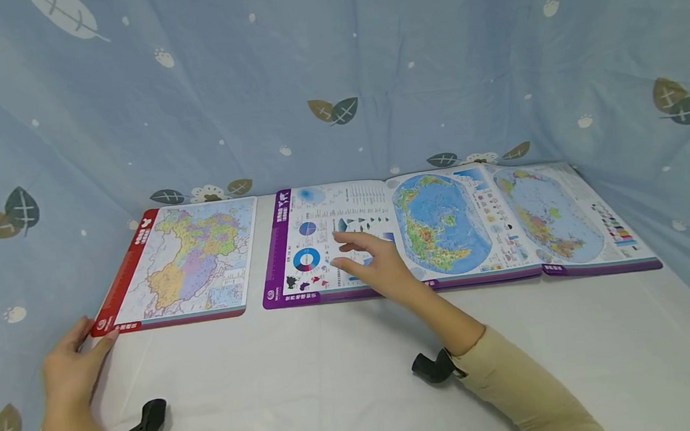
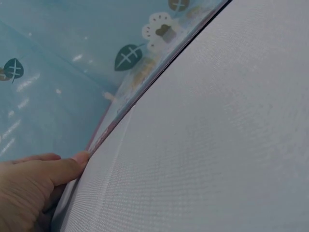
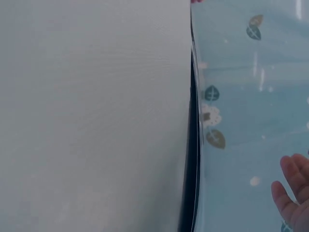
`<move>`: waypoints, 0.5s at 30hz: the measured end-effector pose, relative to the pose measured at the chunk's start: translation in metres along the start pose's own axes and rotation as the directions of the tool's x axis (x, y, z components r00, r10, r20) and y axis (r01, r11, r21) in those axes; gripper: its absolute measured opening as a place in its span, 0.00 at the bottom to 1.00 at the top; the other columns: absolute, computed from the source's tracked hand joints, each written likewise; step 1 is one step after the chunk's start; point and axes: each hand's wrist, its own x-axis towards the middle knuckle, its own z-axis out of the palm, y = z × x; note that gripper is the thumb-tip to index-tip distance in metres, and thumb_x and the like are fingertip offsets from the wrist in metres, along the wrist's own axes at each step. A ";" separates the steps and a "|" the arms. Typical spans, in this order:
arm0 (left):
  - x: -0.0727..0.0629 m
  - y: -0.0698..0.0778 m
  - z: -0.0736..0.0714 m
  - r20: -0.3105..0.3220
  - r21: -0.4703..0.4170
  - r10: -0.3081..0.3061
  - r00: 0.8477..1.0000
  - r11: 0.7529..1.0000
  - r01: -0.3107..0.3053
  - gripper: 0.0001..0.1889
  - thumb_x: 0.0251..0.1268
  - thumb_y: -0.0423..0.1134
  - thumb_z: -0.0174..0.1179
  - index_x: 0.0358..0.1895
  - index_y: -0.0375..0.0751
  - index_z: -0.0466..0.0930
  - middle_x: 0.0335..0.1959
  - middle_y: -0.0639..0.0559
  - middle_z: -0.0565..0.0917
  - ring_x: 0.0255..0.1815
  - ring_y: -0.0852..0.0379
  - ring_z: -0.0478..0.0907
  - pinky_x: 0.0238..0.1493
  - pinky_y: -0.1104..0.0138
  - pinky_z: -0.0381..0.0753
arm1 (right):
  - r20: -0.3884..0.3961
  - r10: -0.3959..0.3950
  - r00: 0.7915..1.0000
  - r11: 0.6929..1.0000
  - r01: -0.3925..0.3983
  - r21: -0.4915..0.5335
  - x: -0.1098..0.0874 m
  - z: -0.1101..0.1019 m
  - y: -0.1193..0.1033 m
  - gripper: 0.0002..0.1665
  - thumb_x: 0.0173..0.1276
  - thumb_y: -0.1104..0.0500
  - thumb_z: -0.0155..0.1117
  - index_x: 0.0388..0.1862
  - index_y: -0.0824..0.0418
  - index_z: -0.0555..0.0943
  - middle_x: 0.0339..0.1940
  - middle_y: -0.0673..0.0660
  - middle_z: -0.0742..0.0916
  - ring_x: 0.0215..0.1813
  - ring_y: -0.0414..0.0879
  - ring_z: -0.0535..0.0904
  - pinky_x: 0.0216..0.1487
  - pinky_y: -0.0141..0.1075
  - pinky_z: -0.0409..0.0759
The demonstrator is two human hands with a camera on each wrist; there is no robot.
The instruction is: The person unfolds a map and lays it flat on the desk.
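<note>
A red-bordered folded map (image 1: 195, 263), showing coloured regions, lies flat on the left of the white table. My left hand (image 1: 70, 368) holds its near left corner, thumb at the front edge and fingers at the left side. The left wrist view shows that thumb against the map's thin edge; the other fingers are partly hidden. To the right lies a purple-bordered world map (image 1: 442, 225), unfolded into several panels. Over its left panel hovers my right hand (image 1: 381, 263), fingers apart and slightly bent, holding nothing. The right wrist view catches only part of this hand (image 3: 294, 193).
Behind both maps hangs a blue curtain (image 1: 263, 81) with leaf prints, close to their far edges. White cloth covers the table (image 1: 308, 378). Each wrist wears a black device, one on the left (image 1: 140, 430) and one on the right (image 1: 434, 367).
</note>
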 end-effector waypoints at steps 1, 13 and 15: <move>0.000 0.001 0.000 0.000 -0.003 -0.002 1.000 1.000 0.002 0.39 0.68 0.50 0.53 0.75 0.50 0.42 0.75 0.42 0.48 0.76 0.40 0.42 0.72 0.42 0.48 | 0.004 -0.007 1.000 1.000 0.007 -0.017 0.002 0.002 -0.001 0.27 0.63 0.57 0.67 0.61 0.60 0.76 0.57 0.58 0.82 0.55 0.48 0.80 0.56 0.52 0.79; 0.000 0.003 0.000 0.024 -0.024 -0.015 1.000 1.000 0.016 0.40 0.68 0.51 0.52 0.75 0.50 0.38 0.75 0.42 0.45 0.76 0.40 0.39 0.71 0.39 0.47 | 0.085 0.088 0.993 0.996 -0.088 0.005 0.017 0.039 -0.006 0.28 0.64 0.53 0.66 0.63 0.57 0.74 0.58 0.55 0.82 0.55 0.48 0.79 0.58 0.48 0.78; 0.000 0.005 0.001 0.024 -0.024 -0.018 1.000 1.000 0.018 0.40 0.68 0.50 0.52 0.75 0.50 0.38 0.76 0.42 0.45 0.76 0.40 0.39 0.70 0.39 0.47 | 0.110 0.108 0.988 0.994 -0.109 0.002 0.019 0.047 -0.007 0.29 0.64 0.52 0.65 0.64 0.57 0.74 0.59 0.55 0.81 0.56 0.49 0.79 0.57 0.48 0.79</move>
